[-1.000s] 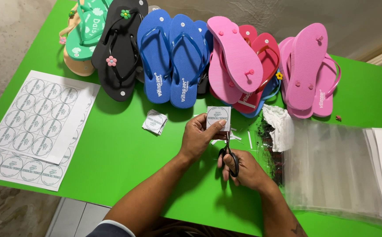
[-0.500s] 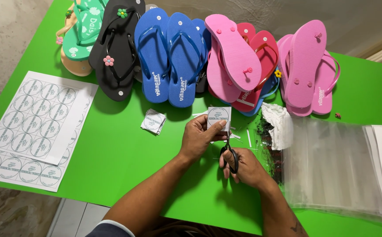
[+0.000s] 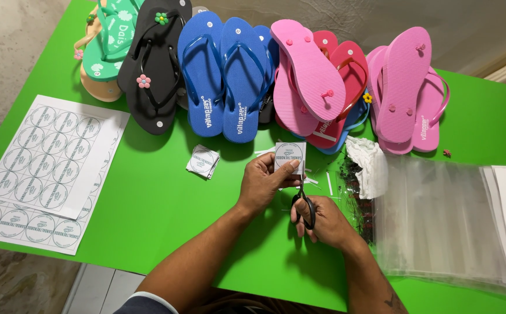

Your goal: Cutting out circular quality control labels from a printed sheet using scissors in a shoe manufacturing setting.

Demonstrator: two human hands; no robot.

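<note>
Head view: two hands trim a paper label over the green table (image 3: 148, 203).
The left hand (image 3: 263, 181) pinches a small square label (image 3: 289, 157) with a round printed mark, upright above its fingers, near the table's middle. Just below, the right hand (image 3: 321, 220) is closed through black scissors (image 3: 303, 204), blades pointing up at the label's lower edge.

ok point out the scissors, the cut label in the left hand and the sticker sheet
scissors (image 3: 306, 208), head view, on the black handle loops
cut label (image 3: 289, 157), head view, middle of the round print
sticker sheet (image 3: 49, 160), head view, centre of the sheet
</note>
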